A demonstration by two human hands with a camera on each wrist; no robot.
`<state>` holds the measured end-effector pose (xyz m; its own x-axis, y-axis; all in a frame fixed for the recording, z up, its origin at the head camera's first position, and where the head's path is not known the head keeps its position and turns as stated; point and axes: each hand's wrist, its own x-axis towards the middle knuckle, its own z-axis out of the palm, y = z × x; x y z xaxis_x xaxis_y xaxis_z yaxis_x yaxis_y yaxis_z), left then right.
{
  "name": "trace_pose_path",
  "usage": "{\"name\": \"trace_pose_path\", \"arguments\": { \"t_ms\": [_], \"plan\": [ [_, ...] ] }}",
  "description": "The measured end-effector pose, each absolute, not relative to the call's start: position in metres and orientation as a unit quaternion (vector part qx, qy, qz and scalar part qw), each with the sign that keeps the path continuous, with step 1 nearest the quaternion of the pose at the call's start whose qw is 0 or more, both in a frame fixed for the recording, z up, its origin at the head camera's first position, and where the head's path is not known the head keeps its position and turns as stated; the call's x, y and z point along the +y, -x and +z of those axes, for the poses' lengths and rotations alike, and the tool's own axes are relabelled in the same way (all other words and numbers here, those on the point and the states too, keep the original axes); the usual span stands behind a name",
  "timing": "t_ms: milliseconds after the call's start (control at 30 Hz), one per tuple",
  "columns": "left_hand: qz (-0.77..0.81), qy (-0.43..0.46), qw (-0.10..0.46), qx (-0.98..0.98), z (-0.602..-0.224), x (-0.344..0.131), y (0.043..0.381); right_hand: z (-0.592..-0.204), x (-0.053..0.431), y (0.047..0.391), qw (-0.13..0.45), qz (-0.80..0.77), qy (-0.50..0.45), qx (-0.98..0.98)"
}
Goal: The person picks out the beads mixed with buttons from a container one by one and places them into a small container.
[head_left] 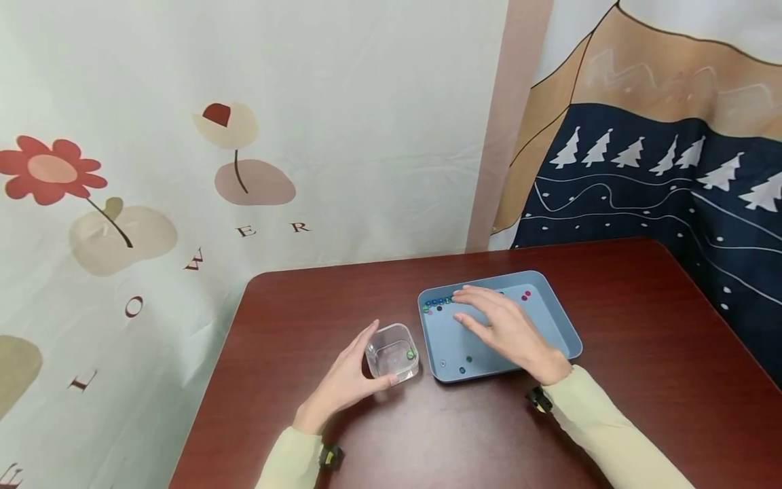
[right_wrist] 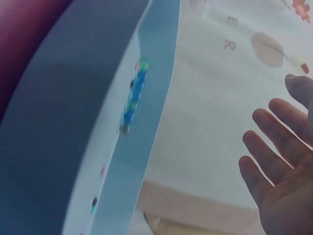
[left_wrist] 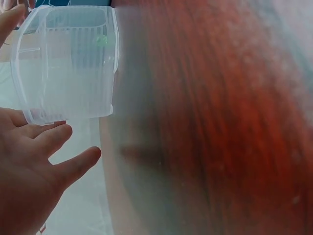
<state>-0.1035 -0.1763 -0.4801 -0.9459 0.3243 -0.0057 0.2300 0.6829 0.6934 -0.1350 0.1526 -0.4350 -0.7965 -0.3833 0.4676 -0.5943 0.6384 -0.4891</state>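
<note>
A clear plastic container [head_left: 391,333] stands left of the blue tray, and my left hand [head_left: 343,380] holds it between thumb and fingers. Inside it lies one green marble [head_left: 411,354]. In the left wrist view the see-through ribbed container [left_wrist: 78,73] has fingertips along its wall. My right hand [head_left: 507,329] hovers over the blue tray [head_left: 565,326] with nothing in it; the right wrist view shows its fingers [right_wrist: 266,139] spread and fairly straight. A row of blue and green marbles [head_left: 434,302] runs along the tray's far edge, partly hidden behind the right hand.
Elsewhere in the tray are pink pieces [head_left: 527,295] at the far right and a few small marbles [head_left: 462,370] near the front left. Both stand on a dark red wooden table [head_left: 305,312]. A printed curtain [head_left: 366,136] hangs behind its back edge.
</note>
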Motion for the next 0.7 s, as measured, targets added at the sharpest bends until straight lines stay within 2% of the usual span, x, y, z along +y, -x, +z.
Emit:
{"name": "trace_pose_path", "arguments": {
  "t_ms": [333, 700],
  "plan": [
    [0.357, -0.145, 0.062, 0.921, -0.475, -0.177, 0.104, -0.433, 0.184, 0.151, 0.138, 0.308, -0.260, -0.905],
    [0.362, -0.148, 0.061, 0.918, -0.480, -0.175, 0.104, -0.425, 0.198, 0.170, 0.038, 0.260, -0.297, -0.918]
  ]
}}
